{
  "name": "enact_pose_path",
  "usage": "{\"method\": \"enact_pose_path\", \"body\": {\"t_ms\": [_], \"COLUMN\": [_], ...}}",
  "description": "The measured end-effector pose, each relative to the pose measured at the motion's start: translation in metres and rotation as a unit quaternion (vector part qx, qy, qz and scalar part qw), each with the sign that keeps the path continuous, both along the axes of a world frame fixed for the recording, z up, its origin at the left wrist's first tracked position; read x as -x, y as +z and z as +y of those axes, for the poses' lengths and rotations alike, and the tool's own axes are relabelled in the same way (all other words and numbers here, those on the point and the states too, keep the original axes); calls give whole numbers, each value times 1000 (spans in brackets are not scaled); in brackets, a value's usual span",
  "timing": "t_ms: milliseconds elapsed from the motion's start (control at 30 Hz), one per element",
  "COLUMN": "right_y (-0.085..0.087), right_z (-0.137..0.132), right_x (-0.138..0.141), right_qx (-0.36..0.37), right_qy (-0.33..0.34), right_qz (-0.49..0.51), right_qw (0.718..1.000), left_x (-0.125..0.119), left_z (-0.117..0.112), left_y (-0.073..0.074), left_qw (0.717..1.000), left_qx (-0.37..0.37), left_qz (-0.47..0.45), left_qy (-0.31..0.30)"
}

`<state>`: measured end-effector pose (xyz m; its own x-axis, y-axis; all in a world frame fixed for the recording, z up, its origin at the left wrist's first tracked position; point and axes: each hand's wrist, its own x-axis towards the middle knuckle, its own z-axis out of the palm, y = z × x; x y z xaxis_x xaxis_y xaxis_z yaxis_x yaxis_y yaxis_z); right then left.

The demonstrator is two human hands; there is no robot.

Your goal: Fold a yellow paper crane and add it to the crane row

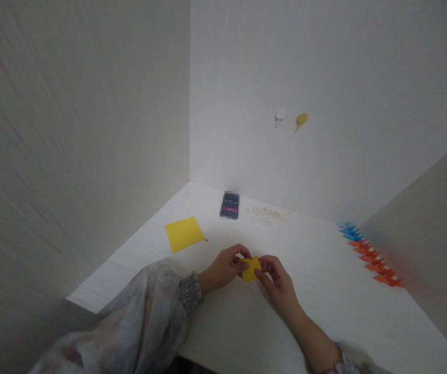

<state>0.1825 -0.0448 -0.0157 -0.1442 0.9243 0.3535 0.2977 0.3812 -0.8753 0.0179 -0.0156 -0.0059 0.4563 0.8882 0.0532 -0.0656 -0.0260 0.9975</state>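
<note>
A small folded piece of yellow paper (252, 271) is held between both hands, just above the white table (223, 322). My left hand (229, 266) pinches its left edge between thumb and fingers; a ring shows on one finger. On the right side, my right hand (276, 279) grips the paper's edge with thumb and forefinger. Farther left lies a larger flat sheet of yellow paper (185, 234), with a tiny red bit (206, 240) at its right corner.
A dark, blurred-out rectangular object (230, 205) lies near the back wall. Blue folded paper figures (350, 231) and orange folded paper figures (377, 262) line the right edge. A white hook (280, 115) and a yellow hook (301, 119) are on the wall. Walls enclose the table.
</note>
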Motion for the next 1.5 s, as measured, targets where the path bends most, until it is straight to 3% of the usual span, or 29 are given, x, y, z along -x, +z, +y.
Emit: {"method": "enact_pose_path", "body": {"t_ms": [633,1500], "right_y": [1,-2], "right_z": [-1,1], "right_x": [1,0], "right_qx": [-3,22], "right_qy": [-22,-5], "right_qz": [-11,-8], "right_qw": [1000,1000], "left_x": [-1,-2], "left_z": [-1,0], "left_y": [1,0], "left_qw": [1000,1000], "left_qx": [1,14], "left_qz": [-13,-26], "left_qy": [4,-3]}}
